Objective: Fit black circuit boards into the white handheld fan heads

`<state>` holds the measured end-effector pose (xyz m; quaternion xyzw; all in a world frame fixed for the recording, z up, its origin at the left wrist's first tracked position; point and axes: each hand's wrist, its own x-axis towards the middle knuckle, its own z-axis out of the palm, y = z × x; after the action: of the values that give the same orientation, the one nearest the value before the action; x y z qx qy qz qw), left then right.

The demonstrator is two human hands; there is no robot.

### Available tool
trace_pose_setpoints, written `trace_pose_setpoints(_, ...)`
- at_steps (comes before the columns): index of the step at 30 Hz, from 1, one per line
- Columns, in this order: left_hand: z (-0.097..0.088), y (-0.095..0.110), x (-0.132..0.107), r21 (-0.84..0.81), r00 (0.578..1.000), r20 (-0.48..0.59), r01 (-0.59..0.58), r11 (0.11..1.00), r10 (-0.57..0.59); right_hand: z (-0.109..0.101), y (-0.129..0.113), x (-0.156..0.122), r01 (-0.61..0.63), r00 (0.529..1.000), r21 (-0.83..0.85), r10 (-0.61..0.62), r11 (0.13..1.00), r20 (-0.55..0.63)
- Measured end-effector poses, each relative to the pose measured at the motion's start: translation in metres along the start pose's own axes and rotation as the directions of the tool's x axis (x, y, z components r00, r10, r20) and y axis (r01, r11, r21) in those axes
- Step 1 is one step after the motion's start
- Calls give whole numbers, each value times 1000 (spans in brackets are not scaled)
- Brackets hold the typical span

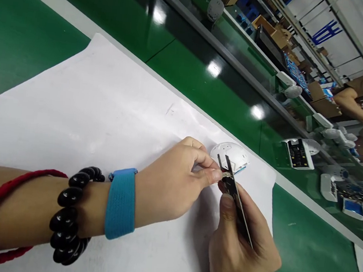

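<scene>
My left hand reaches in from the left, its fingers pinched on a tiny part that I cannot make out. My right hand comes up from below and grips black tweezers, whose tips meet the left fingertips. Just behind the fingertips a white domed plastic shell lies on a white paper sheet. On the left forearm sit a blue wristband, a black bead bracelet and a red cord.
The paper lies on a green bench beside a green conveyor belt. Farther right are white device parts and a circuit board. Another person's arm works at the far right. Cardboard boxes stand behind.
</scene>
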<state>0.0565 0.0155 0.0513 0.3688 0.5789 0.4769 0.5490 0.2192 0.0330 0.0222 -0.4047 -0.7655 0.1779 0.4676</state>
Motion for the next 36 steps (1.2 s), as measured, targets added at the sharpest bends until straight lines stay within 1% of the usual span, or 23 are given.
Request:
trace_pose_setpoints(2, 0, 0, 0, 12, 1000, 1, -23, 1000, 23, 0, 0, 0, -14, 1000, 3, 14, 1000, 4)
trace_pose_setpoints(4, 0, 0, -1, 23, 999, -8, -42, 999, 42, 2, -1, -1, -37, 999, 16, 38, 999, -18)
trace_pose_setpoints(9, 0, 0, -2, 28, 1000, -14, -24, 999, 25, 7, -3, -3, -85, 991, 63, 91, 994, -95)
trace_pose_setpoints(13, 1, -2, -2, 5, 997, -27, -66, 998, 66, 8, -4, -1, -109, 989, 39, 112, 993, -94)
trace_pose_setpoints(17, 1, -3, -1, 5, 996, -34, -81, 997, 81, 7, -5, -1, -157, 982, 46, 161, 987, -103)
trace_pose_setpoints(22, 1, -2, -1, -5, 998, -39, -57, 998, 56, 5, -4, -3, -274, 956, 86, 282, 958, -87)
trace_pose_setpoints(26, 2, 0, -1, -7, 998, -41, -43, 999, 43, 4, -5, -5, -321, 940, 117, 332, 940, -86)
trace_pose_setpoints(30, 1, 1, 0, -5, 999, -47, -25, 1000, 25, 5, -5, -6, -275, 953, 96, 285, 957, -104)
trace_pose_setpoints(34, 1, -1, 0, -14, 999, -47, -25, 1000, 25, 5, -7, -5, -138, 985, 31, 141, 990, -105)
trace_pose_setpoints(36, 1, -2, 0, -30, 998, -48, -33, 999, 31, 4, -8, -5, -87, 993, -16, 85, 996, -85)
